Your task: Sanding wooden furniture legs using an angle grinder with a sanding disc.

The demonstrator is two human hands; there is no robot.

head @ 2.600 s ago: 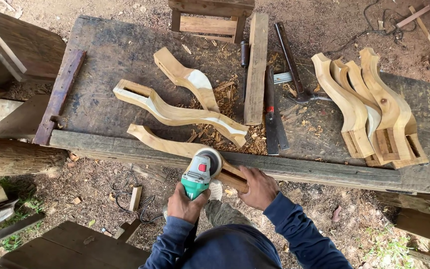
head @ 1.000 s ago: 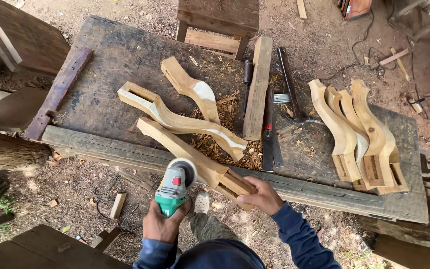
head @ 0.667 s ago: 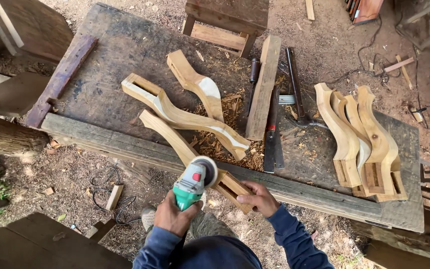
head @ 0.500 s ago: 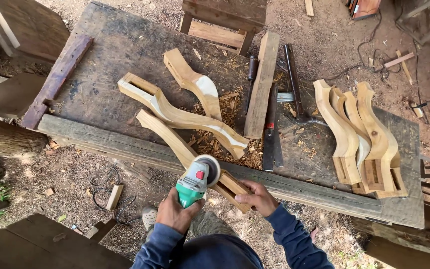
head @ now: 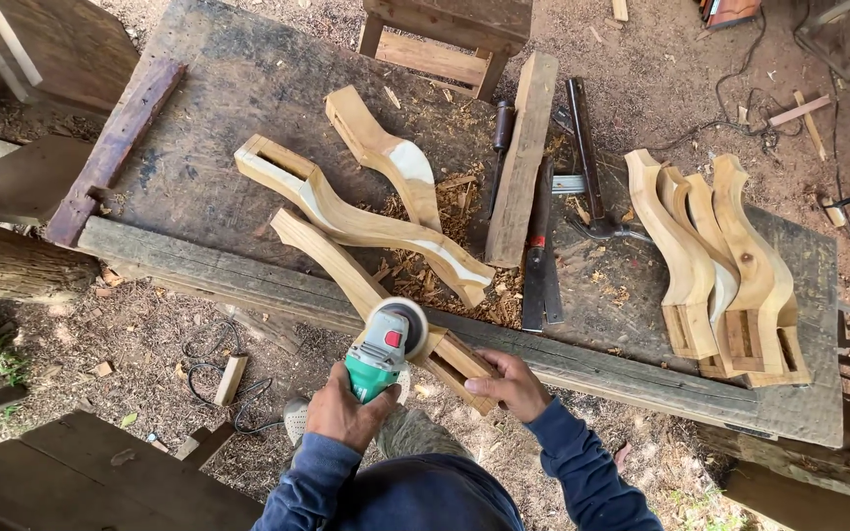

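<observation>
Sanding is the step in hand, judging by the round disc pressed on the wood.

Biggest of all is the counter [head: 248,88], a wide, dark, worn slab of wood standing on dirt. A thick beam runs along its near edge.

Next in size come the curved wooden legs. A stack of finished-looking legs [head: 730,265] lies at the right end of the counter, side by side and touching. Two loose legs [head: 366,221] lie in the middle, over a heap of wood shavings [head: 445,256]. A straight plank [head: 518,162] lies beside them, with a hammer [head: 592,167] just to its right.

The curved leg being worked on [head: 332,261] lies tilted across the near beam, with its square end sticking out over the edge toward the person.

Smaller is the green grinder [head: 384,344]. Its disc sits on the leg, near the square end.

The left hand [head: 346,413] is wrapped tight around the grinder's body. The right hand [head: 509,383] grips the square end of the leg and pins it down.

The next move seems to need a firm hold on the leg and a slow, even slide of the disc along the curve, so the wood does not get dug into.
</observation>
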